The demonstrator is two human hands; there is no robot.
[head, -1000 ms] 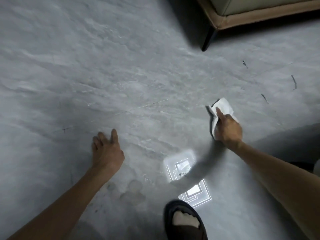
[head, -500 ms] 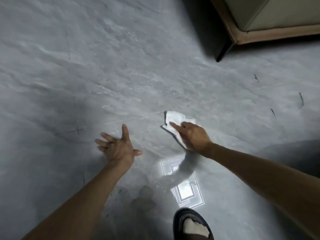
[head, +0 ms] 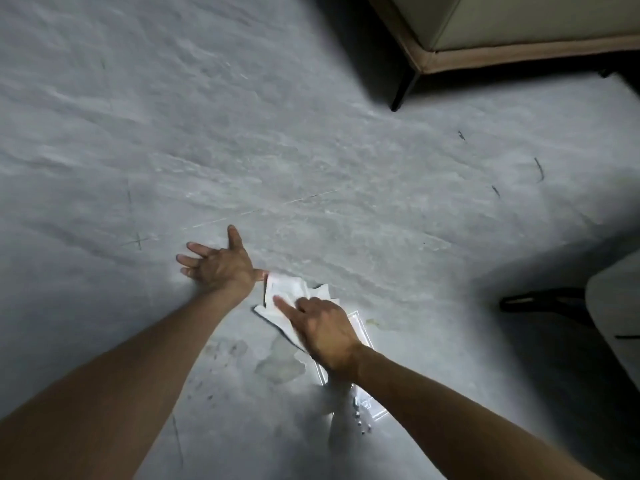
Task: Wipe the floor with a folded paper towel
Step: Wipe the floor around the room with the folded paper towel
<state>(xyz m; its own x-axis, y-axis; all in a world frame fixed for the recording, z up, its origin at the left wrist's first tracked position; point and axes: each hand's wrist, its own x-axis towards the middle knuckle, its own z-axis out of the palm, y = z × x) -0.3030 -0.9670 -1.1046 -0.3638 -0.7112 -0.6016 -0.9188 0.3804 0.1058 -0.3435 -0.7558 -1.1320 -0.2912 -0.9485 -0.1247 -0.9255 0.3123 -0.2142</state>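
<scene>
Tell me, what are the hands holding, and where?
Right hand grips the towel at its near edge, pressing it down; left hand rests flat on the floor, holding nothing.

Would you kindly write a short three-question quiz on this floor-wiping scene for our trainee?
1. True or false: the left hand holds the paper towel.
2. What does the right hand press on? A: bare floor. B: the paper towel. C: nothing, it is lifted clear.
3. Fill in: just nearer the person than the paper towel, the floor shows a blotchy ____.
Key: 1 false, it lies spread on the floor beside the paper towel. 2 B. 3 stain.
</scene>
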